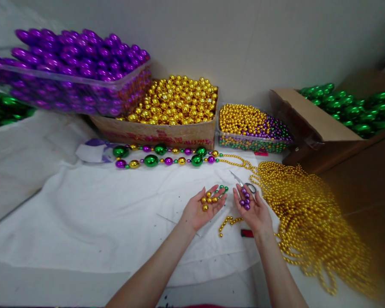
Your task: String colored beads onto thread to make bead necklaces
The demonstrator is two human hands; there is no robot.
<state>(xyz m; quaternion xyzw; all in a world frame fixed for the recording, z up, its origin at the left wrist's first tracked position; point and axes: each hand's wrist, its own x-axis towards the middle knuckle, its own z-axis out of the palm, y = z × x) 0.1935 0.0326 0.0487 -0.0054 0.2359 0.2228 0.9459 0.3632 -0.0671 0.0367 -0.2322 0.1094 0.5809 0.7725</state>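
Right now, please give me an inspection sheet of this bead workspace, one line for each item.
Surface: white cloth covers the table, wrinkled.
Job's things: gold beads on the left hand's palm; purple beads on the right hand's palm.
Clutter: scissors, heap of gold bead strings, finished mixed strand, small red item.
Hands: left hand and right hand palm up, fingers open.
Cables: nothing seen.
Surroundings: tray of purple beads, carton of gold beads, tub of small beads, box of green beads, white wall.
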